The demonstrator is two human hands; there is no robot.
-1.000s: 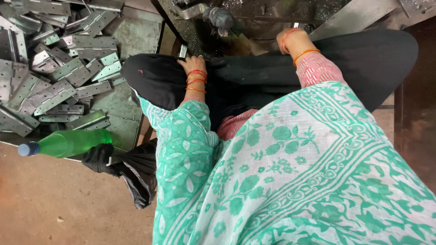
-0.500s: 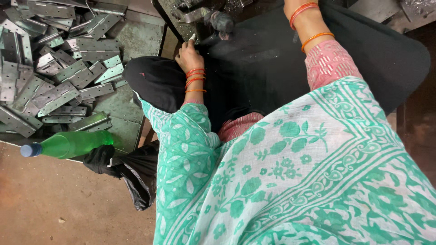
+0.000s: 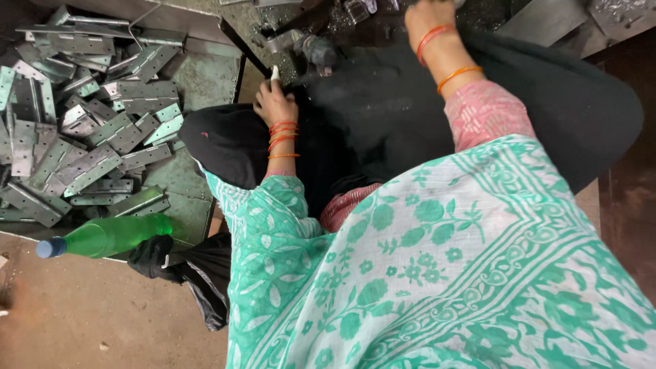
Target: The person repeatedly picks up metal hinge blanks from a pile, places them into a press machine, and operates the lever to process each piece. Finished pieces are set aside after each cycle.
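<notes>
My left hand (image 3: 275,102) lies at the far edge of the black cloth (image 3: 383,130) over my lap, close to a grey metal machine part (image 3: 311,48). One finger, wrapped in white, points up; whether the hand grips anything is unclear. Orange bangles circle that wrist. My right hand (image 3: 425,15) reaches forward to the machine at the top edge, where its fingers are cut off by the frame. It wears orange bangles and a pink sleeve. A green and white flowered garment (image 3: 437,273) fills the foreground.
A pile of several flat grey metal hinge plates (image 3: 89,143) lies on a metal tray (image 3: 195,82) to the left. A green plastic bottle with a blue cap (image 3: 109,236) lies beside it on black fabric (image 3: 198,273). Bare brown floor (image 3: 96,314) at lower left.
My right hand has moved forward and up toward the machine, now half out of frame. My left hand has slid forward along the black cloth to its far edge.
</notes>
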